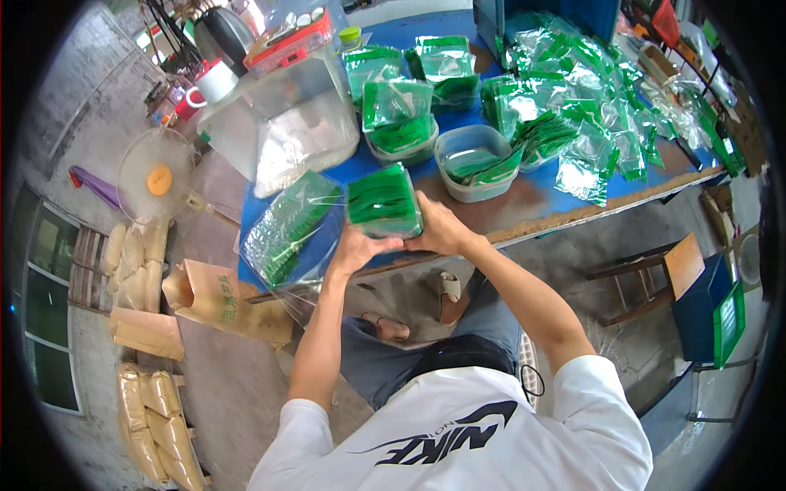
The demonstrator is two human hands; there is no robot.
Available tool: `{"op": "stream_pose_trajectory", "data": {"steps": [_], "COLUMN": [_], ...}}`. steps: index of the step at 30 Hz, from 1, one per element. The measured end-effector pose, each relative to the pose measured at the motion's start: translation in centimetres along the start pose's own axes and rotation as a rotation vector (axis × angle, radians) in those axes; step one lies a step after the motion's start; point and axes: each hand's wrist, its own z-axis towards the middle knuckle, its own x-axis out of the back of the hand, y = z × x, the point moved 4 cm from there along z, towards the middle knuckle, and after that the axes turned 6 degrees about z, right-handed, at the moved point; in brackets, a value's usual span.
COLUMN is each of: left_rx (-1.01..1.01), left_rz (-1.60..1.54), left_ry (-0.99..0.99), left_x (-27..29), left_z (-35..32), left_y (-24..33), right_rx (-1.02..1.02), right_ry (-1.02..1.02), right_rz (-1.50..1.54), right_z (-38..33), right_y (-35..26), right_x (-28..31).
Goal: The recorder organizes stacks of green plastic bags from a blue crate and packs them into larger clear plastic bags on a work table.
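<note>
Near the table's front edge, both my hands grip a thick block of green-edged clear plastic bags (381, 200). My left hand (360, 248) is closed on its near left corner. The fingers of my right hand (439, 225) wrap its right side, with the thumbs close together at the front. Whether a clear tub encloses the block, I cannot tell. Just left lies a large clear plastic bag (296, 221) with green packets inside. Beyond my right hand, a clear tub (475, 195) holds a few green-edged bags. Another filled tub (405, 155) stands behind the block.
Loose green-edged bags (585, 123) pile over the blue table's right side, before a blue crate (565, 18). A big clear bin (307, 131) and white jug (214, 82) stand at left. A fan (157, 176), paper sacks (225, 299) and a stool (647, 278) are on the floor.
</note>
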Motion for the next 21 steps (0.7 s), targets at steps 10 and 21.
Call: {"op": "stream_pose_trajectory", "data": {"steps": [10,21], "left_rx": [0.123,0.018], "left_rz": [-0.866,-0.324], "left_ry": [0.104,-0.144], "left_x": [-1.5,-1.5], "left_z": [-6.5,-7.1], "left_y": [-0.3,1.4], "right_rx": [-0.604,-0.934], "right_ry": [-0.021,-0.071], "right_rz": [1.047,2.104], "right_z": [-4.6,-9.9], "right_y": [-6.5,-8.6], "right_x": [0.5,-6.9]}}
